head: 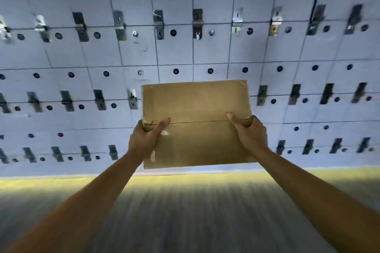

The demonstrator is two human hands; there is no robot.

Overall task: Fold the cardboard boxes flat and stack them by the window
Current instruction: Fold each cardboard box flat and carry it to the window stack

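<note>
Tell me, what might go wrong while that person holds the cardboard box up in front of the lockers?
The cardboard box is held only at its side edges, by the left hand and the right hand, with nothing under it; if either grip slackens it could tip or drop to the floor. The picture looks blurred as if by motion, and the lockers stand just beyond the box, so it might knock a latch.

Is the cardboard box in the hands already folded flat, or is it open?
Cannot tell: the cardboard box shows only one broad face with a seam across it; its depth is hidden.
</note>
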